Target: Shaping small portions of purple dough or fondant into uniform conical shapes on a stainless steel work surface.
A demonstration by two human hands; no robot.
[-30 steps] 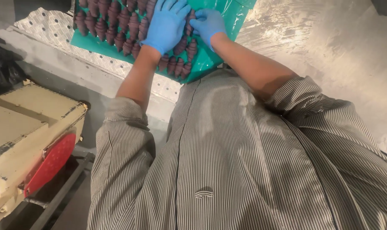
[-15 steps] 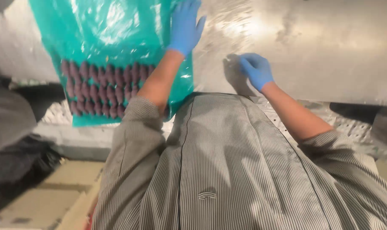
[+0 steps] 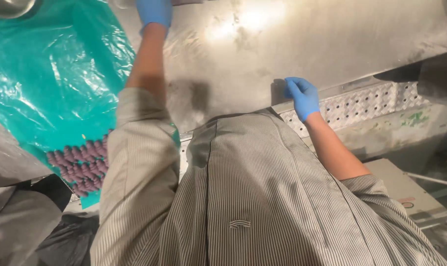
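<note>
My left hand (image 3: 154, 11) in a blue glove reaches far across the steel table (image 3: 282, 44) and is cut off by the top edge, so its fingers are hidden. It lies just right of a teal plastic bag (image 3: 51, 83) spread on the table. Rows of dark purple-brown ridged pieces (image 3: 80, 167) show inside the bag's near end. My right hand (image 3: 302, 96), also gloved in blue, rests at the table's near edge with nothing in it. My striped shirt fills the lower frame.
A metal bowl's rim (image 3: 9, 7) shows at the top left corner. An embossed metal strip (image 3: 366, 106) runs along the table's near edge. A beige box (image 3: 410, 197) stands low at the right, and black plastic (image 3: 66, 241) and grey cloth (image 3: 11, 221) low at the left.
My left hand has left the bag's surface and reached farther across the table. My right hand has drawn back to the near edge. The view has swung to the right.
</note>
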